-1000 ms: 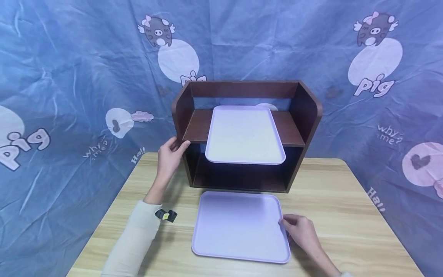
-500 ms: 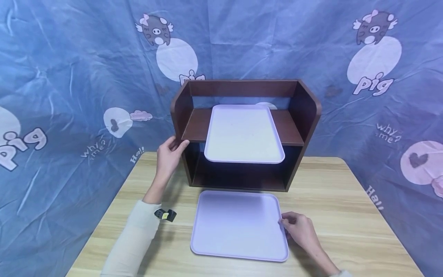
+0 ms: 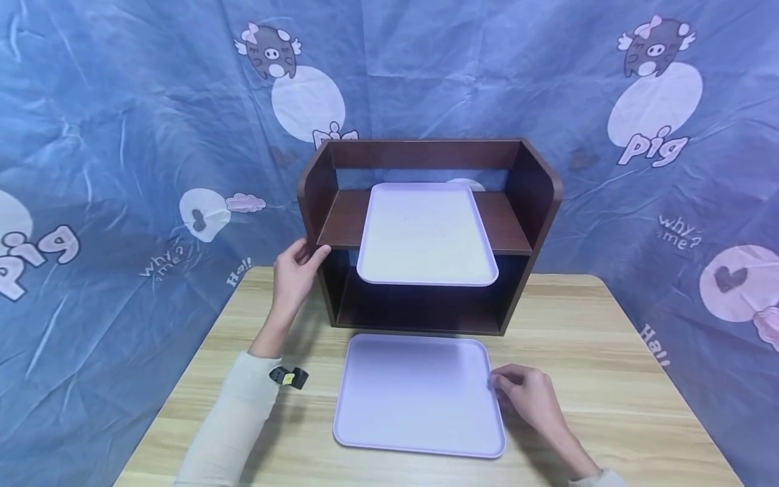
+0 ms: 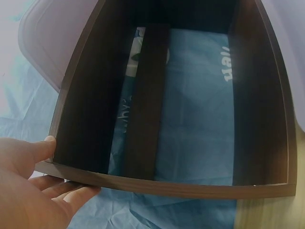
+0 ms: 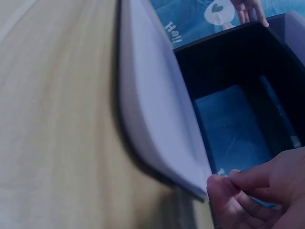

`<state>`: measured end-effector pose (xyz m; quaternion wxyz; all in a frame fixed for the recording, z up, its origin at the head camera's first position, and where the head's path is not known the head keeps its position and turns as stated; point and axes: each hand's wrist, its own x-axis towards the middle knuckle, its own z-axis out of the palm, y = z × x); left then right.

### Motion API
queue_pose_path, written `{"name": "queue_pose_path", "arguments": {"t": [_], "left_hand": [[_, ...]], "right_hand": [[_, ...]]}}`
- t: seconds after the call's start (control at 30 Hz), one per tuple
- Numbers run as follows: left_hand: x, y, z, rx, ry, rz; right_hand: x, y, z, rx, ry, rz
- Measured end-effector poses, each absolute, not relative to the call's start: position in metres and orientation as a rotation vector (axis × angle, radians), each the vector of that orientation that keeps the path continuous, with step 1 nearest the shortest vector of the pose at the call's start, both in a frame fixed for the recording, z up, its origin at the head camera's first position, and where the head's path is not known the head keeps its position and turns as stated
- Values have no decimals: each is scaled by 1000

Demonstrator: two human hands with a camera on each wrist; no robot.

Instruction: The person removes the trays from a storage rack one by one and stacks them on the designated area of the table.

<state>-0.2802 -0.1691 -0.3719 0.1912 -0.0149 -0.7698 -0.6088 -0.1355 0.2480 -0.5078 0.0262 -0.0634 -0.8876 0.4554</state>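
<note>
While left hand (image 3: pixel 293 276) grips rack (image 3: pixel 426 154) by left side, right hand (image 3: pixel 531 398) pinches lower tray (image 3: pixel 420 399) by right rim.
Both nearly closed; lower tray sits laterally between hands, well off table (image 3: pixel 584 352) back edge.

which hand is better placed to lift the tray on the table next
Probably the right hand: its fingertips are at the right rim of the lower tray, while the left hand grips the shelf.

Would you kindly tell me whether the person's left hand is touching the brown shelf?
Touching. The left wrist view shows the left hand gripping the brown shelf, its thumb over the front edge and fingers against the outer side.
</note>
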Motion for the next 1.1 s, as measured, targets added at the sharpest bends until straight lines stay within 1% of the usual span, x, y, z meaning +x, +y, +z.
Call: {"name": "queue_pose_path", "arguments": {"t": [0.2,0.4,0.67,0.93,1.1], "left_hand": [[-279,-169,-371,-39,-2160,-1709],[-280,-170,-372,-45,-2159,-1701],[-279,-169,-373,-50,-2160,-1693],[-279,-169,-372,-54,-2160,-1683],[-279,-169,-372,-49,-2168,-1672]], "right_hand": [[-141,243,-493,-170,-2613,1651],[-148,237,-473,-77,-2505,1851],[-153,225,-447,-3,-2450,1964],[-154,210,-423,189,-2281,2131],[-155,201,-406,215,-2177,2254]]}}
